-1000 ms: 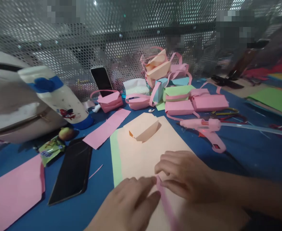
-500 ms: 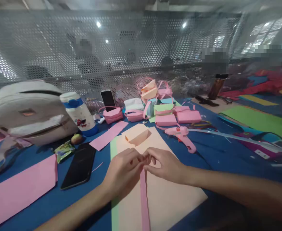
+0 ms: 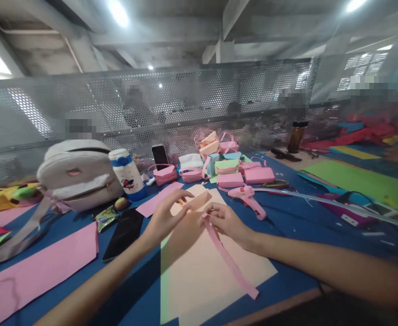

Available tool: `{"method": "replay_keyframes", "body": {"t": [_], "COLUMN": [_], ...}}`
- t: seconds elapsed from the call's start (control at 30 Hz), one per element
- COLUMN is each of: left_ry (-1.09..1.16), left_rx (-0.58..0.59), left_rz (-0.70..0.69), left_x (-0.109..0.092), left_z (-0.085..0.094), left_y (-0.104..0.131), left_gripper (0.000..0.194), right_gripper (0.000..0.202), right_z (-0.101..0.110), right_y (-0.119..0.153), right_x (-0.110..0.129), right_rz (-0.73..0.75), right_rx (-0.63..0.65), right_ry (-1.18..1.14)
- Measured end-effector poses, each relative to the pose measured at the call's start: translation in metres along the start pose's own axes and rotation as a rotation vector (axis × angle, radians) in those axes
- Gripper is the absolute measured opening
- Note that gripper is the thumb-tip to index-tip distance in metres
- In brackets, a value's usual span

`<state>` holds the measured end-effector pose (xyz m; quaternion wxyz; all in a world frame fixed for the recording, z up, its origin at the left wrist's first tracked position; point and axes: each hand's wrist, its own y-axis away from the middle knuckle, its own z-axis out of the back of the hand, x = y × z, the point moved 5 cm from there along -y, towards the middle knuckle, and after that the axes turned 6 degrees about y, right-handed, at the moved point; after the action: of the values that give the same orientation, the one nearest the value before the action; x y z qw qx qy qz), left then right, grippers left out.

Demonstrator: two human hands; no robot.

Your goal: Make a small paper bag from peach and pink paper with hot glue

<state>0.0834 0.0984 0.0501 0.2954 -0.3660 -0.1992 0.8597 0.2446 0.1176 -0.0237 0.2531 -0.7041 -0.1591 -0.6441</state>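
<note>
My right hand point(image 3: 229, 222) is closed in a pinch on one end of a long pink paper strip point(image 3: 231, 262). The strip slants down to the right, its free end over the edge of the peach sheets. My left hand point(image 3: 169, 213) is open, thumb and fingers apart, close to a small folded peach paper piece point(image 3: 201, 200); whether it touches the piece I cannot tell. Under both hands lie large peach paper sheets point(image 3: 199, 280), with a green sheet point(image 3: 165, 271) showing along their left side.
A pink glue gun point(image 3: 249, 199) lies right of the sheets. Small pink paper bags point(image 3: 231, 180) stand behind. On the left are a black phone point(image 3: 124, 231), a white bottle point(image 3: 127, 174), a backpack point(image 3: 80, 176) and pink paper point(image 3: 49, 258). A metal mesh screen point(image 3: 199, 99) crosses the back.
My hands were together over the strip; now they are apart. The left has moved up toward the folded piece and opened. The strip's lower end has swung right. The view has tilted up.
</note>
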Motion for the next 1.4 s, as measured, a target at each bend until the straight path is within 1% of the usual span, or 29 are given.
{"method": "replay_keyframes", "body": {"t": [0.03, 0.1, 0.2, 0.3, 0.37, 0.4, 0.47, 0.53, 0.6, 0.67, 0.73, 0.8, 0.83, 0.9, 0.93, 1.0, 1.07, 1.13, 1.17, 1.23, 1.33, 1.4], "left_ry": [-0.069, -0.111, -0.123, -0.084, -0.034, -0.005, 0.052, 0.106, 0.165, 0.233, 0.299, 0.362, 0.390, 0.438, 0.471, 0.643, 0.745, 0.797, 0.873, 0.930, 0.914, 0.893], "left_rx": [0.068, 0.128, 0.177, 0.144, 0.077, 0.033, -0.072, -0.172, -0.235, -0.255, -0.243, -0.202, -0.176, -0.126, -0.096, 0.012, 0.043, 0.039, 0.023, -0.026, -0.098, -0.121], "left_rz": [-0.050, -0.057, -0.033, 0.009, 0.047, 0.068, 0.118, 0.175, 0.235, 0.304, 0.375, 0.437, 0.464, 0.509, 0.537, 0.654, 0.688, 0.691, 0.709, 0.736, 0.731, 0.717], "left_x": [0.007, 0.025, 0.046, 0.058, 0.064, 0.066, 0.072, 0.077, 0.078, 0.075, 0.068, 0.056, 0.049, 0.036, 0.030, 0.021, 0.013, 0.008, 0.007, 0.008, 0.011, 0.013], "left_z": [0.002, 0.005, -0.005, -0.020, -0.022, -0.019, -0.006, 0.014, 0.037, 0.056, 0.071, 0.077, 0.077, 0.072, 0.066, 0.045, 0.027, 0.011, 0.004, -0.004, -0.005, -0.003], "left_y": [-0.004, -0.010, -0.014, -0.020, -0.027, -0.030, -0.037, -0.039, -0.036, -0.026, -0.012, 0.005, 0.014, 0.028, 0.034, 0.044, 0.047, 0.047, 0.046, 0.045, 0.043, 0.042], "left_gripper": [0.027, 0.040, 0.049, 0.044, 0.038, 0.036, 0.034, 0.037, 0.039, 0.040, 0.038, 0.035, 0.033, 0.030, 0.028, 0.022, 0.022, 0.027, 0.032, 0.040, 0.043, 0.042], "right_gripper": [0.037, 0.037, 0.039, 0.039, 0.038, 0.037, 0.035, 0.034, 0.033, 0.033, 0.033, 0.035, 0.035, 0.035, 0.035, 0.034, 0.033, 0.029, 0.028, 0.026, 0.021, 0.019], "right_z": [0.001, 0.003, 0.002, 0.001, 0.000, 0.000, 0.000, 0.000, 0.000, 0.001, 0.003, 0.006, 0.006, 0.006, 0.005, -0.003, -0.015, -0.027, -0.033, -0.040, -0.046, -0.047], "right_y": [0.000, -0.001, -0.002, -0.003, -0.003, -0.002, -0.002, -0.001, -0.002, -0.002, -0.002, -0.003, -0.004, -0.007, -0.008, -0.010, -0.012, -0.014, -0.015, -0.016, -0.016, -0.014], "right_x": [0.000, 0.001, -0.001, -0.003, -0.003, -0.003, -0.002, 0.000, 0.002, 0.005, 0.006, 0.008, 0.009, 0.013, 0.016, 0.022, 0.030, 0.037, 0.041, 0.047, 0.051, 0.053], "right_rz": [-0.004, -0.010, -0.017, -0.013, -0.003, 0.004, 0.024, 0.051, 0.083, 0.119, 0.150, 0.167, 0.169, 0.169, 0.168, 0.169, 0.171, 0.186, 0.196, 0.210, 0.204, 0.203], "right_rx": [-0.013, -0.031, -0.028, -0.011, -0.002, 0.001, 0.001, -0.010, -0.029, -0.056, -0.084, -0.109, -0.117, -0.122, -0.119, -0.103, -0.065, -0.038, -0.034, -0.026, 0.025, 0.064], "right_ry": [-0.010, -0.025, -0.035, -0.027, -0.013, -0.005, 0.010, 0.021, 0.033, 0.049, 0.070, 0.091, 0.100, 0.115, 0.118, 0.123, 0.140, 0.175, 0.198, 0.243, 0.292, 0.321]}}
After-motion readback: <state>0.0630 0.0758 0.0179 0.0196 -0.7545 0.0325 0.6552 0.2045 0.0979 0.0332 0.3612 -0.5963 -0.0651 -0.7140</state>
